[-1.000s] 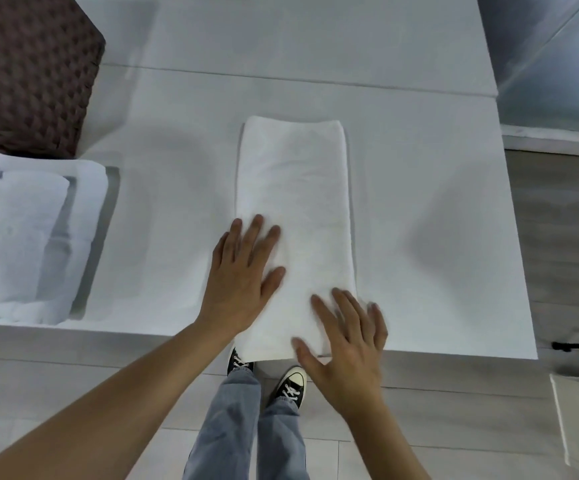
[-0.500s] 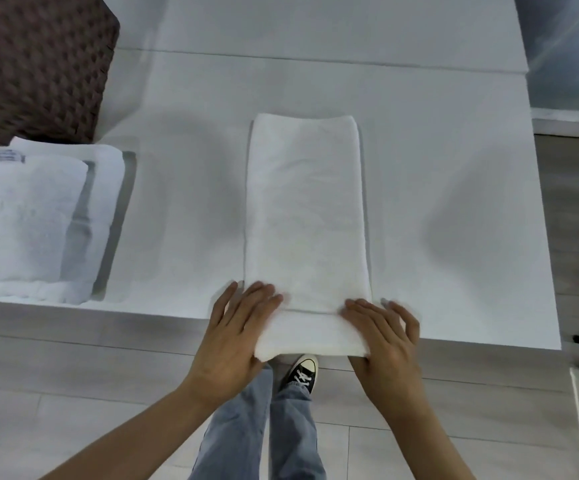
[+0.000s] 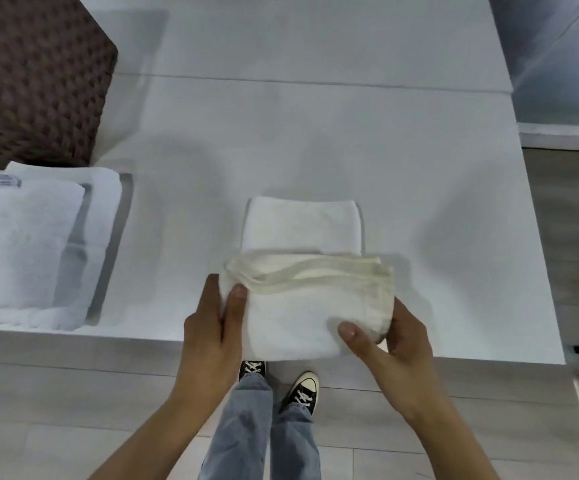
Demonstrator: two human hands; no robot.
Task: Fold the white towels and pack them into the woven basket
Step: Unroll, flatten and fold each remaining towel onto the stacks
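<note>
A white towel (image 3: pixel 302 226), folded into a narrow strip, lies on the white table (image 3: pixel 315 133) near its front edge. Its near end is lifted and doubled over toward the far end, with the layered hems showing along the raised edge. My left hand (image 3: pixel 212 327) grips the lifted end's left corner, thumb on top. My right hand (image 3: pixel 392 337) grips its right corner the same way. The dark brown woven basket (image 3: pixel 35 74) stands at the table's far left.
A stack of folded white towels (image 3: pixel 28 244) lies at the left, in front of the basket. The table's front edge runs just under my hands. Below it are my jeans, sneakers and a grey plank floor.
Both hands went from lying flat on the towel to its near end, took hold of it and lifted it forward over the rest. The visible flat part is now much shorter.
</note>
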